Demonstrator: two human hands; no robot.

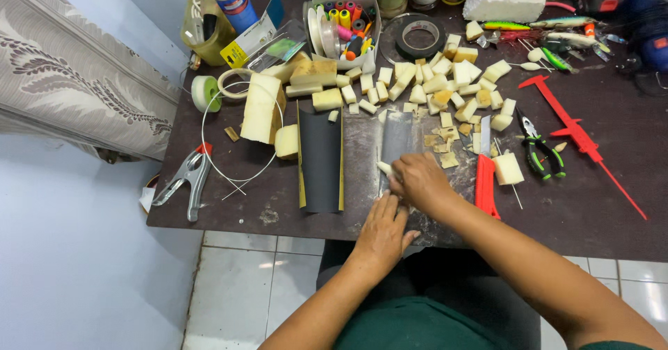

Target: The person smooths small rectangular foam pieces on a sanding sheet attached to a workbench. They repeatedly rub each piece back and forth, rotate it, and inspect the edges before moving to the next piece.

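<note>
Left hand lies flat with fingers together pinning the sandpaper, right hand at 12 o'clock pinching a foam piece on it.

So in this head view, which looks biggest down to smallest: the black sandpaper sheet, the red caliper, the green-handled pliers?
Largest to smallest:
1. Red plastic caliper, longest
2. Black sandpaper sheet, shorter but far wider
3. Green-handled pliers
</note>
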